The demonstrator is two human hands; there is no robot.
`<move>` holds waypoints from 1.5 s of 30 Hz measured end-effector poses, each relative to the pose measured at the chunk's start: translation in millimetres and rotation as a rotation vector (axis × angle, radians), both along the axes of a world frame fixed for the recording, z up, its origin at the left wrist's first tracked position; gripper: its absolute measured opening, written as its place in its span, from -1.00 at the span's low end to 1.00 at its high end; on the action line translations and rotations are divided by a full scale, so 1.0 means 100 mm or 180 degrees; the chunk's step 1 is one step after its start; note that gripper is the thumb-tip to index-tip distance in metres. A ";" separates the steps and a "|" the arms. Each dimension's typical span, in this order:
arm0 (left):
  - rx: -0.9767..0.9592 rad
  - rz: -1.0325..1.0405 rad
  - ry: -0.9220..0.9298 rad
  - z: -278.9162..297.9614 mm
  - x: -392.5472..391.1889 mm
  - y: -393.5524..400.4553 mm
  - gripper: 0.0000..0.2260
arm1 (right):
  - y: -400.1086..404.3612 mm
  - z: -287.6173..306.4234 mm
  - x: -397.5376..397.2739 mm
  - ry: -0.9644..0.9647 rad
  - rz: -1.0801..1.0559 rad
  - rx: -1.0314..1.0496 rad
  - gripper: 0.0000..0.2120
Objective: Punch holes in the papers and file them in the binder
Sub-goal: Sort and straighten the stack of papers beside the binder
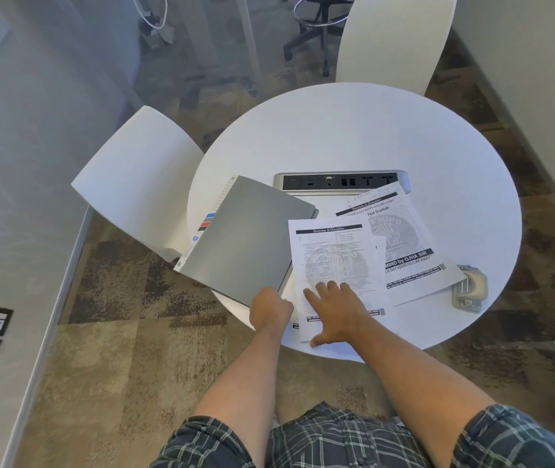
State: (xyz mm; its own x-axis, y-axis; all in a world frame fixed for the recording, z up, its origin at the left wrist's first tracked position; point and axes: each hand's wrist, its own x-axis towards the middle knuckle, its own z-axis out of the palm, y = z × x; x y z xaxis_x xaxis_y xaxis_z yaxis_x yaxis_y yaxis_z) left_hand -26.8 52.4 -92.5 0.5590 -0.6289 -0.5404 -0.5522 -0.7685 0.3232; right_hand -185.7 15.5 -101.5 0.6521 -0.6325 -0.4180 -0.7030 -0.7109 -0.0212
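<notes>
The round white table [353, 130] serves as the reference surface. A grey binder [249, 238] lies at the table's left edge, its cover raised at an angle and its left corner overhanging the rim. Colored index tabs [207, 221] show beneath the cover on the side facing the left chair.

The left hand [269, 309] grips the near corner of the binder cover, fingers curled under its edge. The right hand [336, 309] rests flat on the nearest printed sheet [333, 258], fingers straight and spread, thumb extended toward the table's near rim. The two hands sit close together, not touching.

This sheet lies just right of the binder, near the table's front rim. A second printed sheet [401, 238] lies partly under it, angled toward the table's center. A metal hole punch [470, 288] sits at the right end of that second sheet, touching or slightly overlapping its corner.

A recessed power and port panel [340, 181] occupies the table's center, just beyond the papers. Two white chairs [137, 177] stand at the table's left and far sides.
</notes>
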 end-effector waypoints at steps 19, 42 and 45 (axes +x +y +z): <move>0.0078 -0.0935 -0.0073 -0.24 -0.19 0.01 -0.17 | -0.36 0.11 -0.49 -0.1546 -0.4909 0.0668 -0.27; 0.0118 -0.0992 -0.0106 -0.26 -0.17 0.00 -0.15 | -0.39 0.04 -0.59 -0.2516 -0.5618 0.1173 -0.31; 0.0085 -0.1001 -0.0104 -0.25 -0.17 0.00 -0.15 | -0.37 -0.04 -0.68 -0.2774 -0.5512 0.1227 -0.55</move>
